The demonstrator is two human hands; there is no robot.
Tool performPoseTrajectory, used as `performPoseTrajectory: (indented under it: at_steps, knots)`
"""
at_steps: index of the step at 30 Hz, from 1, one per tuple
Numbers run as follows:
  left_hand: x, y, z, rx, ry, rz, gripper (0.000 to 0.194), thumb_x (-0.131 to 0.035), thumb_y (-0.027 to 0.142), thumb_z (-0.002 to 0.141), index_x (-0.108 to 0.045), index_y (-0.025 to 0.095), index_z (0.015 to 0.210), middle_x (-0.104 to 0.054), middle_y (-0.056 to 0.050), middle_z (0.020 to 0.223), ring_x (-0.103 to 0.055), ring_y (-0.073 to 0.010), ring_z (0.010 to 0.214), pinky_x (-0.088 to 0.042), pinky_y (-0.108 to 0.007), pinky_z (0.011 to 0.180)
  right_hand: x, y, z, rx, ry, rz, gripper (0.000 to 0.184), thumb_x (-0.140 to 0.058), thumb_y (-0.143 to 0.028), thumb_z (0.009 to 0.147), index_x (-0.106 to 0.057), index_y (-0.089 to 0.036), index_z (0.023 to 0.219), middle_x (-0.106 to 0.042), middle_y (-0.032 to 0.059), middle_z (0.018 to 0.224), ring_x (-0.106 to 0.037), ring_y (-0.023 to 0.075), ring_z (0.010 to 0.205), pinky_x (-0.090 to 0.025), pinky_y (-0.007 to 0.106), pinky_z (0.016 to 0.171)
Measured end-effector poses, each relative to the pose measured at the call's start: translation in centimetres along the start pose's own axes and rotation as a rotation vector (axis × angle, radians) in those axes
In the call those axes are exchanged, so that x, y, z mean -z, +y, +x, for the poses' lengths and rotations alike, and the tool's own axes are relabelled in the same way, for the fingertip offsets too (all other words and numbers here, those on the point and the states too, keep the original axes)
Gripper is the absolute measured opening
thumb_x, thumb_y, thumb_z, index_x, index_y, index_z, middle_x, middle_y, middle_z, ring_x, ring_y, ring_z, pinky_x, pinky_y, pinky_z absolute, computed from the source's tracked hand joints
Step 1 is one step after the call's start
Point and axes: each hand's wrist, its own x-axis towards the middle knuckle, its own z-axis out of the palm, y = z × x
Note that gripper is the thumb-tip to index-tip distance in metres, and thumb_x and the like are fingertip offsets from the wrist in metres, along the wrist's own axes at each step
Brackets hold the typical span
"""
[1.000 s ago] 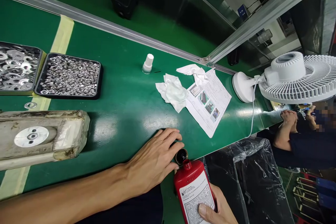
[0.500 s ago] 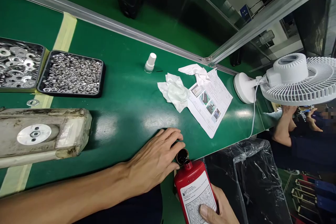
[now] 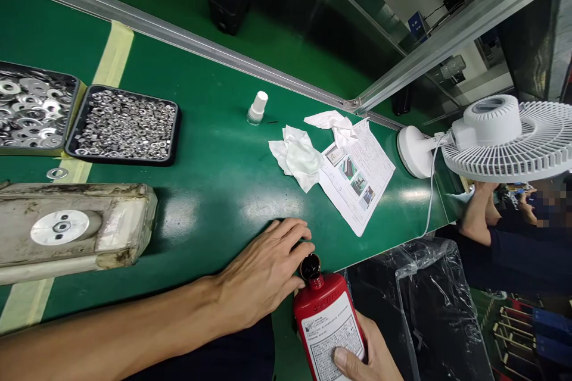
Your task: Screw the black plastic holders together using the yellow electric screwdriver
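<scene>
"At near edge of green bench (image 3: 214, 208), what's held?"
"R hand (image 3: 373, 348) grips red plastic bottle (image 3: 306, 308), white label. L hand (image 3: 263, 274) curls by small round gold-rimmed container (image 3: 311, 266) at bottle's neck; grip, can't tell."
"In the way?"
"Clear-wrapped black bulk (image 3: 433, 309) close right. Far: crumpled white wipe (image 3: 343, 131) partly on printed sheet (image 3: 366, 166); white fan (image 3: 491, 122) far right."

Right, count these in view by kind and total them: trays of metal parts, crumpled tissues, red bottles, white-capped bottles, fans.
Trays of metal parts: 2
Crumpled tissues: 2
Red bottle: 1
White-capped bottle: 1
Fan: 1
Total: 7
</scene>
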Motion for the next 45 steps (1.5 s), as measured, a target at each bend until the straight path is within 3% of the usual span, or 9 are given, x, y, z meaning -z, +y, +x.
performPoseTrajectory:
  at_steps: [6,11,18,32,45]
  knots:
    - [0.1,0.0,0.1,0.012,-0.01,-0.017,0.043,-0.077,0.011,0.084,-0.059,0.016,0.121,-0.055,-0.011,0.132,-0.047,-0.0318,0.129,-0.047,-0.052,0.106,0.5,1.1,1.1,0.12,-0.098,-0.089,0.075,-0.072,-0.07,0.079,-0.067,-0.019,0.134,-0.077,0.0142,0.111,-0.072,0.0314,0.088,-0.058,0.042,0.083]
    - [0.1,0.0,0.1,0.015,-0.004,-0.029,0.043,-0.076,0.01,0.085,-0.058,0.018,0.123,-0.054,-0.011,0.133,-0.045,-0.031,0.131,-0.046,-0.052,0.108,1.0,2.6,1.2,0.146,0.048,-0.139,0.077,-0.074,-0.071,0.075,-0.068,-0.02,0.132,-0.075,0.0156,0.119,-0.07,0.0371,0.104,-0.058,0.044,0.088]
    - [0.1,-0.1,0.1,0.021,-0.005,-0.044,0.046,-0.077,0.01,0.083,-0.057,0.019,0.124,-0.054,-0.01,0.133,-0.046,-0.0316,0.131,-0.046,-0.052,0.109,1.2,3.8,0.9,0.121,0.263,-0.241,0.086,-0.078,-0.077,0.066,-0.07,-0.017,0.127,-0.073,0.018,0.12,-0.066,0.0408,0.11,-0.051,0.053,0.097]
    - [0.1,-0.1,0.1,0.008,-0.009,-0.038,0.046,-0.077,0.011,0.084,-0.057,0.018,0.124,-0.055,-0.012,0.132,-0.047,-0.0326,0.13,-0.047,-0.053,0.106,2.1,3.6,-0.1,0.154,0.308,-0.157,0.089,-0.078,-0.083,0.06,-0.072,-0.017,0.121,-0.076,0.0161,0.109,-0.071,0.0386,0.1,-0.058,0.046,0.087]
    - [0.2,-0.1,0.2,0.012,-0.013,-0.042,0.047,-0.078,0.011,0.083,-0.057,0.019,0.124,-0.055,-0.01,0.131,-0.047,-0.0319,0.129,-0.047,-0.052,0.107,1.9,3.7,-0.1,0.093,0.363,-0.141,0.097,-0.079,-0.087,0.052,-0.072,-0.019,0.121,-0.074,0.0185,0.113,-0.068,0.0438,0.108,-0.057,0.051,0.09]
